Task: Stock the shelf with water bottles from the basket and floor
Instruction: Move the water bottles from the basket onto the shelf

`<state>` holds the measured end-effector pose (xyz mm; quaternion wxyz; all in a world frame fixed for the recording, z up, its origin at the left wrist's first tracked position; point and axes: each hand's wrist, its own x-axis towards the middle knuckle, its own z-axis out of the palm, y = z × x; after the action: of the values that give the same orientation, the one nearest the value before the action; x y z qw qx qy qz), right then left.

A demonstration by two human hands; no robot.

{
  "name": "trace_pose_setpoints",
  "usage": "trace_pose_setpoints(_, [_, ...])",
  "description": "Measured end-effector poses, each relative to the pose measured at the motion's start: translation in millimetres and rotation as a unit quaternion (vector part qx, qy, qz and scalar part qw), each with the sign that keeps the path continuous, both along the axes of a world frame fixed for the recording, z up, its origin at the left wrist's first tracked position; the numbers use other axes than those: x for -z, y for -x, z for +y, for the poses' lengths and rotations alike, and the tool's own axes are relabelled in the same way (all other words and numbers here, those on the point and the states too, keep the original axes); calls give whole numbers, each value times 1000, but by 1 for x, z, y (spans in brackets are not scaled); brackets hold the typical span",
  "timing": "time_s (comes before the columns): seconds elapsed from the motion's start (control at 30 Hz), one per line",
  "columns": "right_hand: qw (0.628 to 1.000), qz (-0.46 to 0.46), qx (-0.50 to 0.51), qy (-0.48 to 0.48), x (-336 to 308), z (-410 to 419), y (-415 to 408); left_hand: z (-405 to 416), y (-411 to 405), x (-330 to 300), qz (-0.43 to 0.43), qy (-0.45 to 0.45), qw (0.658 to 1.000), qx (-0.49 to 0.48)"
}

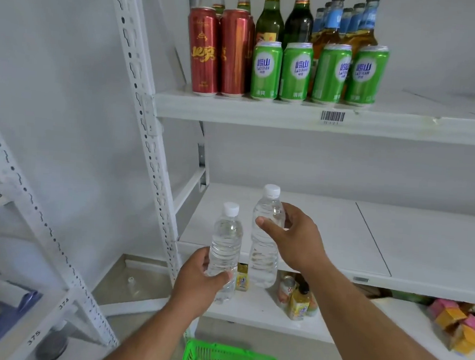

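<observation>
My left hand (pixel 198 281) grips the lower half of a clear water bottle (pixel 226 241) with a white cap, held upright in front of the middle shelf's edge. My right hand (pixel 291 237) holds a second, taller clear water bottle (pixel 263 254) near its shoulder, thumb and fingers curled round it; it is upright just right of the first. Both bottles hang in front of the white middle shelf (pixel 339 232), at its left end. A green basket (pixel 226 359) with more bottle tops showing sits on the floor at the bottom edge.
The upper shelf (pixel 263 112) carries red cans (pixel 217 52), green cans (pixel 317 73) and glass bottles behind them. The lower shelf holds small drink bottles (pixel 298 299) and coloured boxes (pixel 462 325) at right. A white perforated upright (pixel 149 134) stands at left, with another rack beyond it.
</observation>
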<state>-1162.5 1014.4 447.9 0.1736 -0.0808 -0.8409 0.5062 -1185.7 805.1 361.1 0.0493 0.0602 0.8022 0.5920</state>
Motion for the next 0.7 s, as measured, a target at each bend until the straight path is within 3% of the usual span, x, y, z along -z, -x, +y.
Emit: trace_pose_setpoints(0.7, [993,-108,18,-36,33,11,228,12,236,35,-40,49,998,-19])
